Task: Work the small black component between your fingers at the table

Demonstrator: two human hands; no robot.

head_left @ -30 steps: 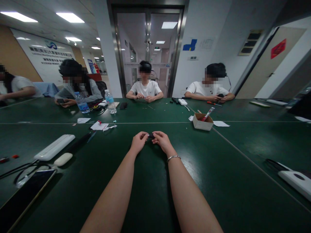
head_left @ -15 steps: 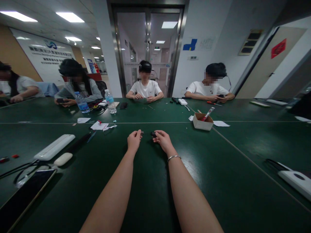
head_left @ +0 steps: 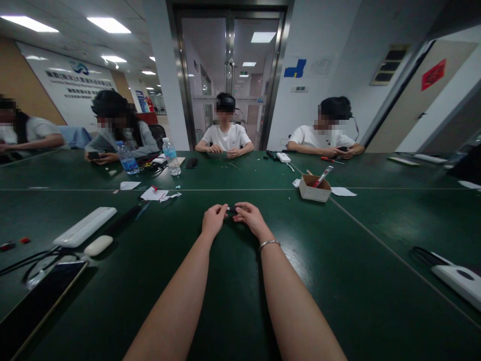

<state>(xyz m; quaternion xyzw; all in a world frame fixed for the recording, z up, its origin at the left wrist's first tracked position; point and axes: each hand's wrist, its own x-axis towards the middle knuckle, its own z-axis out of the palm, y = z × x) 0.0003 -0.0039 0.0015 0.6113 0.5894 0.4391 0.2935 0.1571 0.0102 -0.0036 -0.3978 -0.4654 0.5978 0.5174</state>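
Observation:
Both hands are over the green table (head_left: 233,281), close together near the middle. My right hand (head_left: 251,216) is closed on a small black object (head_left: 232,210), held between thumb and fingers. My left hand (head_left: 215,220) pinches a small metallic piece (head_left: 228,208) whose outline is mostly hidden by the fingertips. The two small pieces meet or nearly meet between the hands; whether they are joined cannot be made out. A silver bracelet (head_left: 269,244) circles the right wrist.
Left lie a phone (head_left: 45,296), a white power bank (head_left: 85,226) and a white oval case (head_left: 98,246). Ahead are paper scraps (head_left: 155,194), water bottles (head_left: 172,158) and a small box (head_left: 314,193). Several people sit across the table.
My left hand has moved right, bringing its small metallic piece up to the black object. My right hand has stayed nearly in place.

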